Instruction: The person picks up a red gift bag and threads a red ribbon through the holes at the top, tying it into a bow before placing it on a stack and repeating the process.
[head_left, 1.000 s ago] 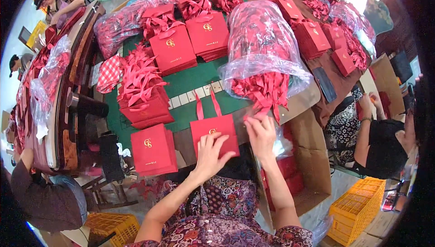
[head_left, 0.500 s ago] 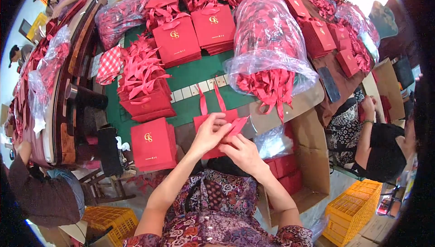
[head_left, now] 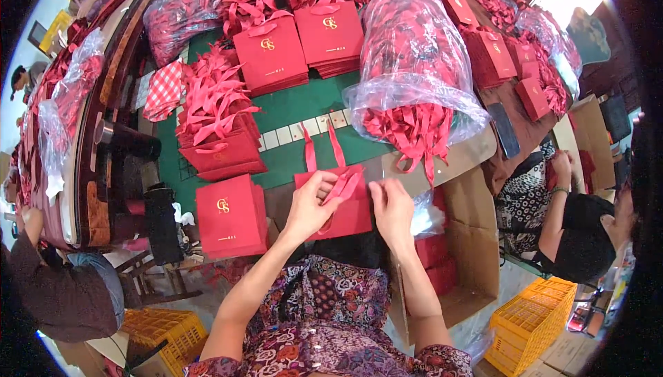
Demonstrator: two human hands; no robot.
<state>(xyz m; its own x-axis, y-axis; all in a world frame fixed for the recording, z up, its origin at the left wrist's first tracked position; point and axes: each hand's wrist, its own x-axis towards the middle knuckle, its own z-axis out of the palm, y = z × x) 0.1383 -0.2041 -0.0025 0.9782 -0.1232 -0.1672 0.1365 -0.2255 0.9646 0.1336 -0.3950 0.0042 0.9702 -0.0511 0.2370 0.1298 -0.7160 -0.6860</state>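
Overlapping a red gift bag (head_left: 353,218) at the near edge of the green table (head_left: 297,107), the left hand (head_left: 312,203) is closed on a red ribbon (head_left: 349,184); whether anything is gripped by the curled right hand (head_left: 392,212) cannot be told. Beyond, bag stacks (head_left: 273,59) and a clear plastic sack (head_left: 414,38) are spread; yellow crates (head_left: 532,318) are set below.

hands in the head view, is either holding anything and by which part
The left hand pinches a red ribbon by its lower part; whether the right hand, near the red bag, holds anything cannot be told.
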